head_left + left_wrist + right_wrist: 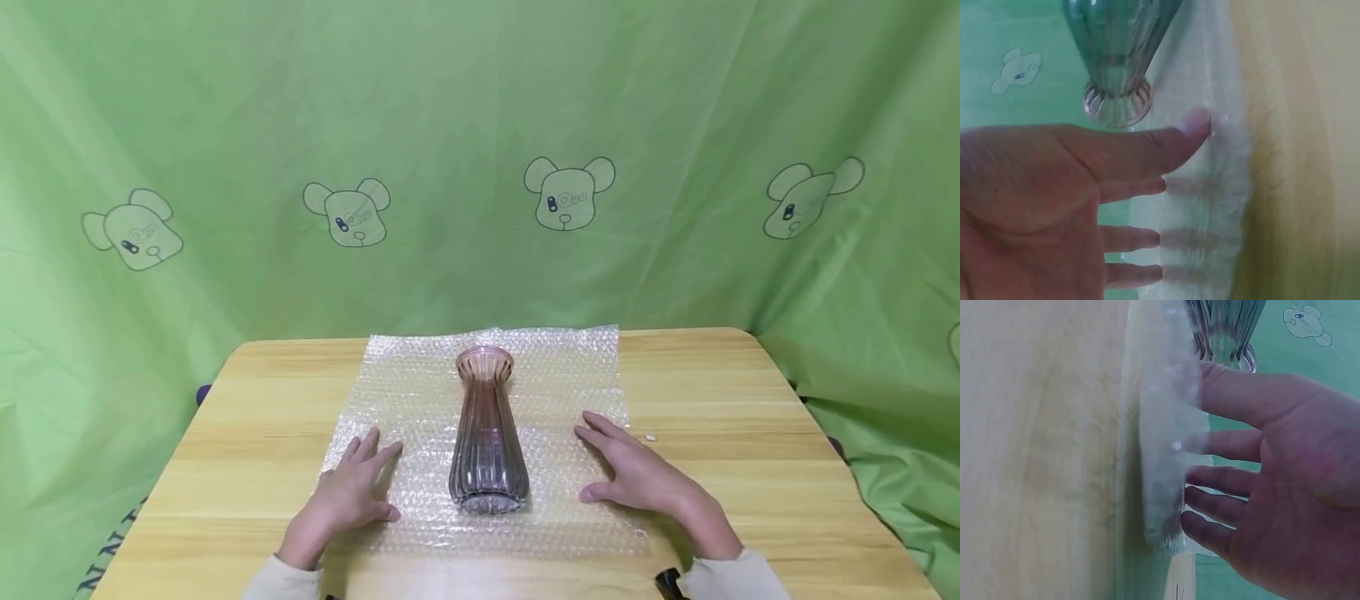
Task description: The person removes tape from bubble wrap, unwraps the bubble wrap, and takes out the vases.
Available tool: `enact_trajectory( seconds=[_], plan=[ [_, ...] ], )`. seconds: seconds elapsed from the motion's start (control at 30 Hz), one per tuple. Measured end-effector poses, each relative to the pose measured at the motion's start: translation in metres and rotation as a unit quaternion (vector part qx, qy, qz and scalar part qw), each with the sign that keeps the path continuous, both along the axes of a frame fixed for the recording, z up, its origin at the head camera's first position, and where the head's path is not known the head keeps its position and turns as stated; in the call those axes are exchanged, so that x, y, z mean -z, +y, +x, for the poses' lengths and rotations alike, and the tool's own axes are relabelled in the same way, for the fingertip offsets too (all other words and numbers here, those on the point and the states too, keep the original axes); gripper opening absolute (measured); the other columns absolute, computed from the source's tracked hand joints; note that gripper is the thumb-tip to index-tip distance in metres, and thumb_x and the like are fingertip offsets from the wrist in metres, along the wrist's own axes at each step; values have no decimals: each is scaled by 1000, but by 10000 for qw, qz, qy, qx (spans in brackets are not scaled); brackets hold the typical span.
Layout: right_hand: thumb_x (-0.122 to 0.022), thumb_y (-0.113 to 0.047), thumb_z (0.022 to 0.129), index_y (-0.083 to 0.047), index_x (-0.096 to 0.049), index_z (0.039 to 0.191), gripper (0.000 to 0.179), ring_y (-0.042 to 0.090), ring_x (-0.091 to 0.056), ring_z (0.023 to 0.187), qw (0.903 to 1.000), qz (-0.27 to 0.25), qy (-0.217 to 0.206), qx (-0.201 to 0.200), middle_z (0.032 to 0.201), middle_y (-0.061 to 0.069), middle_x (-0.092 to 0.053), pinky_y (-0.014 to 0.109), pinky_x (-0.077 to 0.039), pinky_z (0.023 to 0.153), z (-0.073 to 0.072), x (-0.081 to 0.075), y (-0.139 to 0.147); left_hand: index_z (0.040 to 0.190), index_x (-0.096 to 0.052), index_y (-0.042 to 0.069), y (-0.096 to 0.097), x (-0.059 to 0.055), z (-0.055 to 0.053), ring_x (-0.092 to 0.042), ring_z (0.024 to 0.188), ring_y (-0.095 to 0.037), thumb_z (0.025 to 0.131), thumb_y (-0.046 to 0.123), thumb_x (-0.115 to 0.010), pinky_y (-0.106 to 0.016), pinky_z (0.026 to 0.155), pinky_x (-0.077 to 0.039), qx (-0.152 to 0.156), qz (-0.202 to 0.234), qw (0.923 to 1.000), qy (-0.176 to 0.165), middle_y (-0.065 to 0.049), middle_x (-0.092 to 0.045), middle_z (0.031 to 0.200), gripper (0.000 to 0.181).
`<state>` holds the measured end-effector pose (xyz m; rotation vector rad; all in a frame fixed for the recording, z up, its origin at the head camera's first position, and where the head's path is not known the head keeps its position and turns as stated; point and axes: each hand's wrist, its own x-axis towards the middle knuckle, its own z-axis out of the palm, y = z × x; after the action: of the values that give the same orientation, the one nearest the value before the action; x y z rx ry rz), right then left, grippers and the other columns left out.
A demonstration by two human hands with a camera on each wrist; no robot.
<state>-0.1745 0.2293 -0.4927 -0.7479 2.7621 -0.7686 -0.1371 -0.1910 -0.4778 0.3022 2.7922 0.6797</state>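
Note:
A ribbed glass vase lies on its side on a sheet of bubble wrap. Its flared pink mouth points to the far edge, and its smoky grey base faces me. To the left of the vase, my left hand has its fingers spread over the wrap's left edge. My right hand is over the wrap's right side, thumb apart from the other fingers. Neither hand holds anything; both are apart from the vase. Each wrist view shows a bare palm, with the vase beyond the left thumb.
The sheet lies on a light wooden table and reaches its far edge. A tiny white scrap is on the wood near the right hand. Behind the table hangs a green curtain printed with bear heads.

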Motion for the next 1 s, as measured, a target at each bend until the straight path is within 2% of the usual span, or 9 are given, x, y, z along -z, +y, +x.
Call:
enact_trajectory(
  seconds=[0.1,0.27,0.4,0.53,0.6,0.73,0.83,0.9,1.0],
  plan=[
    [-89,-37,76,8,-46,148,95,55,-34,141,10000,-27,11,11,161,32,-26,67,-33,112,-1,0,0,153,-48,10,2,-1,0,-24,144,-58,68,27,-92,-89,93,-28,0,-333,9994,86,-29,-23,163,97],
    [-88,-39,76,8,-46,148,95,55,-35,141,10000,-49,11,16,161,32,-26,67,-33,112,-1,1,0,152,-48,9,2,-4,-1,-24,144,-59,69,26,-93,-89,93,-31,43,-310,9995,47,-30,-23,163,96],
    [-88,-40,76,7,-46,148,96,55,-34,141,10000,-55,-13,6,161,32,-26,67,-33,112,0,3,1,150,-49,4,1,-11,-7,-25,142,-61,72,23,-91,-84,100,-30,141,158,9997,-111,-37,-24,159,91],
    [-88,-41,76,8,-47,148,96,54,-34,142,10000,-73,10,10,161,32,-26,67,-33,113,0,4,2,149,-48,-2,5,-27,-19,-33,139,-59,81,22,-86,-74,110,-31,284,638,9974,-162,-41,-30,154,81],
    [-88,-40,76,7,-46,148,96,54,-34,142,10000,-66,20,13,161,32,-26,67,-33,113,-1,4,2,150,-44,-3,11,-38,-24,-36,140,-56,88,26,-81,-71,112,-32,438,918,9942,-352,-38,-34,154,78],
    [-89,-39,76,8,-46,148,95,55,-34,141,10000,-50,47,38,161,32,-27,67,-34,112,0,3,5,156,-33,-5,34,-60,-39,-37,142,-49,99,35,-68,-62,118,-31,750,1592,9820,-690,-31,-37,156,77],
    [-89,-37,76,7,-47,148,95,55,-35,141,9999,-58,75,66,161,31,-27,67,-33,112,-1,4,5,158,-28,-4,57,-66,-54,-44,137,-49,101,40,-64,-60,113,-40,511,2031,9748,-773,-32,-42,152,81],
    [-89,-38,75,7,-47,148,95,55,-35,140,9999,-70,94,49,160,32,-27,68,-34,111,-1,5,4,158,-26,-3,71,-62,-62,-51,129,-48,100,42,-64,-60,106,-47,151,2404,9656,-977,-33,-49,143,83],
    [-89,-38,75,7,-47,148,95,55,-35,140,9999,-79,109,47,160,32,-28,68,-33,111,-1,6,2,158,-22,-5,87,-50,-72,-59,117,-45,98,46,-66,-56,94,-56,-408,2787,9506,-1303,-31,-54,134,90]
  ],
)
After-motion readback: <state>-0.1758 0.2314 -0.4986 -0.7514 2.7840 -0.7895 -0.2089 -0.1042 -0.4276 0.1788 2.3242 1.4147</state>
